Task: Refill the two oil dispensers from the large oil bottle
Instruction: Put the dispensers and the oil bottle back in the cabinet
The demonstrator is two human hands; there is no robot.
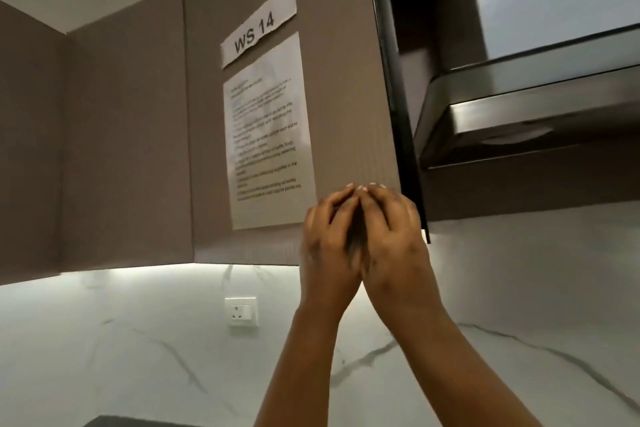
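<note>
We observe left hand point(329, 239) and right hand point(391, 236) pressed together, fingers loosely curled, holding nothing, before the cabinet door point(339, 114).

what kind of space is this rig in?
Likely a kitchen set up as a numbered workstation: wall cabinets over a marble-look backsplash, a range hood at right, and a "WS 14" label above a taped instruction sheet.

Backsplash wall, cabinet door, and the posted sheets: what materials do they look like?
Backsplash wall: marble or marble-look slab, white with grey veins, slight sheen.
Cabinet door: probably matte taupe laminate, with fine vertical ribbing.
Instruction sheet: paper, possibly laminated; it shows glare.
WS 14 label: plain paper, torn edges.
</note>
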